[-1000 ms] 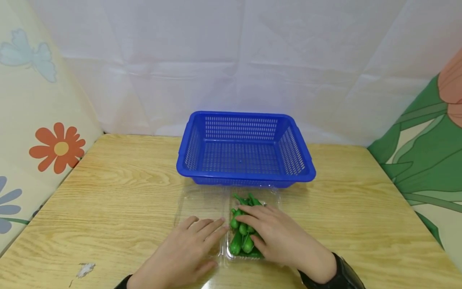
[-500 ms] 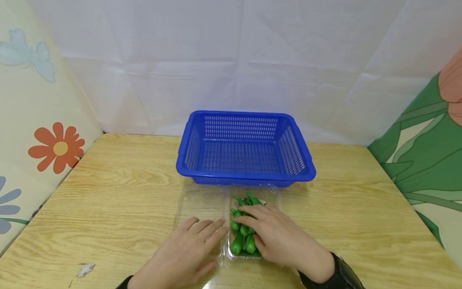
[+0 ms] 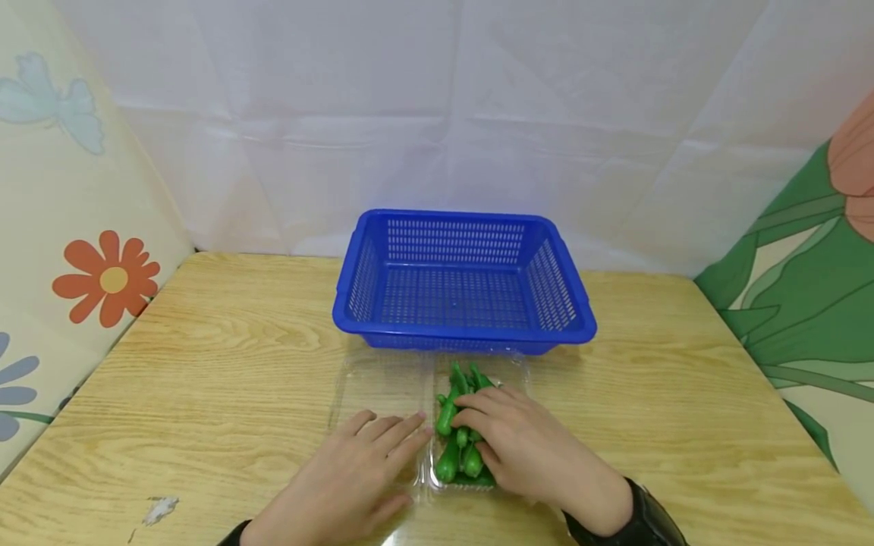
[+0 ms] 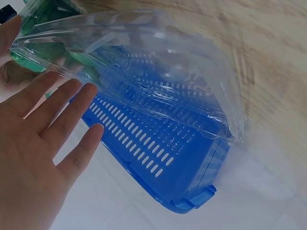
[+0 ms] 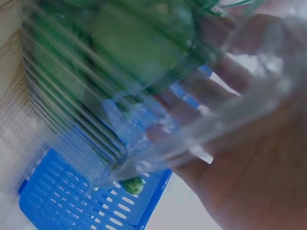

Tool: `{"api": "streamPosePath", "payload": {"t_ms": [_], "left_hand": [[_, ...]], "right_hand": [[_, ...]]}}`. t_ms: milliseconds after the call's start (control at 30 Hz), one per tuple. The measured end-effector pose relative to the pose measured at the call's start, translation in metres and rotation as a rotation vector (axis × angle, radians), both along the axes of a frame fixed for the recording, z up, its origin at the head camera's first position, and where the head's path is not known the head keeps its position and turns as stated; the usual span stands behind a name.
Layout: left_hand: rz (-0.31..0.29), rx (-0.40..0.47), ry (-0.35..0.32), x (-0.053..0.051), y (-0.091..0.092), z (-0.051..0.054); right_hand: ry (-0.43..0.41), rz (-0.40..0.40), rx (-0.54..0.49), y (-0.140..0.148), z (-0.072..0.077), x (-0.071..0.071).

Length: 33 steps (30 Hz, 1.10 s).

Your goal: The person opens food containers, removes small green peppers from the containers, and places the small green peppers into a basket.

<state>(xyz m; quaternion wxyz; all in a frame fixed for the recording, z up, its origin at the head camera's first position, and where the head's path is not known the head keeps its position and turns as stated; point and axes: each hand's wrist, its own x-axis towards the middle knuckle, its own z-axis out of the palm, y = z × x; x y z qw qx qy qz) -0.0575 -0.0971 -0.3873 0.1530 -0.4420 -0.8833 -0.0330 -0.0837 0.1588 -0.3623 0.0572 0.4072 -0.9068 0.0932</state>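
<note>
Some green vegetables (image 3: 448,415) have shifted under the right hand (image 3: 529,444) since the earlier frame. They lie in the right half of a clear container (image 3: 514,369) on the desk (image 3: 239,364), before a blue basket (image 3: 464,334). That hand's fingers bend over them; whether they grip any cannot be told. The left hand (image 3: 355,474), fingers extended, holds nothing.

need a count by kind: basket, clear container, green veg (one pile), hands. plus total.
Blue basket: 1
Clear plastic container, lying open: 1
Green vegetable pile: 1 (pieces overlap, partly hidden; not counted singly)
Hands: 2, left hand and right hand
Total: 5
</note>
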Motion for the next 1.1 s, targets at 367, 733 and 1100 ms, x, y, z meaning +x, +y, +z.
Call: {"api": "streamPosePath", "payload": {"t_ms": [367, 733, 1100], "left_hand": [[0.001, -0.007, 0.016, 0.001, 0.0, 0.0], [-0.002, -0.003, 0.007, 0.001, 0.0, 0.0], [-0.009, 0.013, -0.005, 0.001, -0.001, 0.0]], "right_hand": [[0.042, 0.045, -0.012, 0.002, 0.0, -0.004], [0.098, 0.05, -0.082, 0.005, 0.004, -0.009], [0.209, 0.116, -0.223, 0.008, 0.009, -0.01]]}}
